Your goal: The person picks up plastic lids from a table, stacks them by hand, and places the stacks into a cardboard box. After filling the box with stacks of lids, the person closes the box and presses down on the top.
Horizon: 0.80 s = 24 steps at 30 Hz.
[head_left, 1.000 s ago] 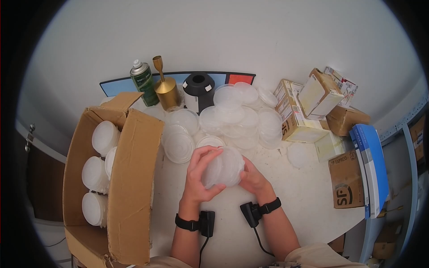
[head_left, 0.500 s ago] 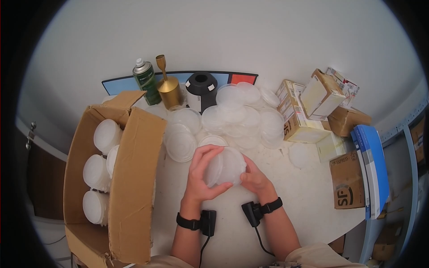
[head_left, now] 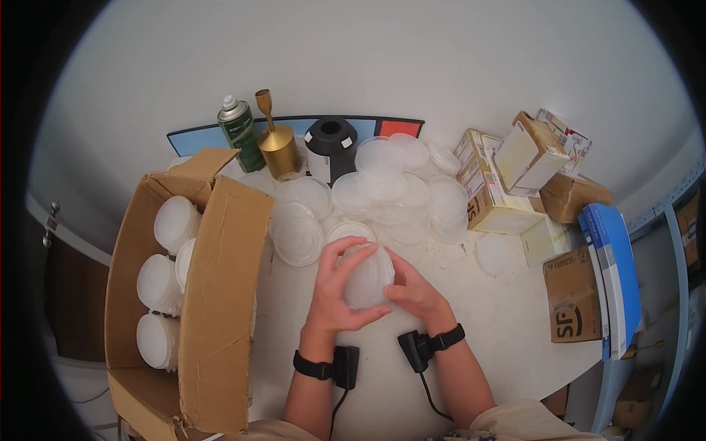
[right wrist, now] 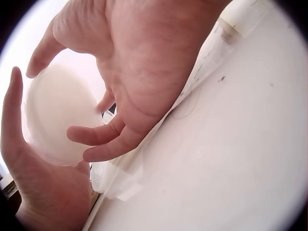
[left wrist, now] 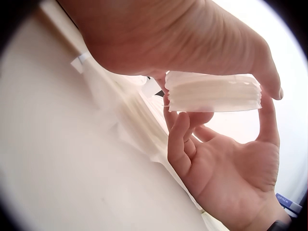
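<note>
Between my two hands is a short stack of round, translucent plastic lids [head_left: 370, 279], raised over the table. The left hand [head_left: 332, 290] holds its left side, with fingers bent over the far edge and the thumb stretched along the near edge. On the right side, the right hand [head_left: 418, 292] grips the rim between thumb and fingers. Seen edge-on in the left wrist view, the stack [left wrist: 214, 94] shows several ridged layers lying closely together. The right wrist view shows its round face [right wrist: 60, 115], with fingertips of both hands at the rim.
A heap of loose lids [head_left: 390, 192] lies behind the hands, and a single lid [head_left: 496, 255] lies to the right. An open cardboard box [head_left: 224, 309] at left holds stacked lids. Spray can [head_left: 241, 132], gold holder [head_left: 279, 151] and black object [head_left: 331, 151] stand behind; cartons [head_left: 572, 298] stand right.
The lids were fanned apart between the hands and now sit together in one evened stack. The right hand has moved slightly left, closer to the left hand.
</note>
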{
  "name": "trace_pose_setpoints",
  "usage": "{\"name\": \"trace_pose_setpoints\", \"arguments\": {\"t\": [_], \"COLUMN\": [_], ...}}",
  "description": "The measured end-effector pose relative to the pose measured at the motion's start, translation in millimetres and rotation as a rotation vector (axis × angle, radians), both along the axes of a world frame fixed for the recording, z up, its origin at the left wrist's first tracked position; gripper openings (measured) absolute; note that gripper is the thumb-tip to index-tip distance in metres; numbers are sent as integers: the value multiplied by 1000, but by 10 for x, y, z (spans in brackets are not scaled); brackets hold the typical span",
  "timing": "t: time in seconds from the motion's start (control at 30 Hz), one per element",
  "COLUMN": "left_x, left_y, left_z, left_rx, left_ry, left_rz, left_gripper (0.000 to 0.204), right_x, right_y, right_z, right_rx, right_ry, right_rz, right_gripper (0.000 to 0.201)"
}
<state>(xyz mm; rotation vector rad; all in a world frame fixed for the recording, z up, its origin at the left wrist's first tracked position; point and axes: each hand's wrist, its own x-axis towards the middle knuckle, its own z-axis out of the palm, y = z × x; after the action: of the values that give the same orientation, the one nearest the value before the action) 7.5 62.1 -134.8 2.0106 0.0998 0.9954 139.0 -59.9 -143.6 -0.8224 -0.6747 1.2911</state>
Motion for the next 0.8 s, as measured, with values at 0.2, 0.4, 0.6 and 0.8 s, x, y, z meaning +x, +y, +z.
{"name": "trace_pose_setpoints", "arguments": {"t": [0.2,0.4,0.6,0.8], "left_x": [2,5,30,34], "left_y": [-42,-50,-95,-119], "left_z": [97,93,94,89], "left_rx": [49,15,-3,-16], "left_ry": [11,28,16,28], "left_rz": [-1,-27,-19,-21], "left_gripper": [75,63,60,60], "right_x": [-6,-3,10,14], "right_y": [1,-4,-16,-23], "right_z": [-8,-11,-65,-49], "right_rx": [-8,5,1,-11], "right_ry": [-35,-49,-39,-8], "right_rz": [13,5,-9,-1], "right_gripper": [89,91,93,94]}}
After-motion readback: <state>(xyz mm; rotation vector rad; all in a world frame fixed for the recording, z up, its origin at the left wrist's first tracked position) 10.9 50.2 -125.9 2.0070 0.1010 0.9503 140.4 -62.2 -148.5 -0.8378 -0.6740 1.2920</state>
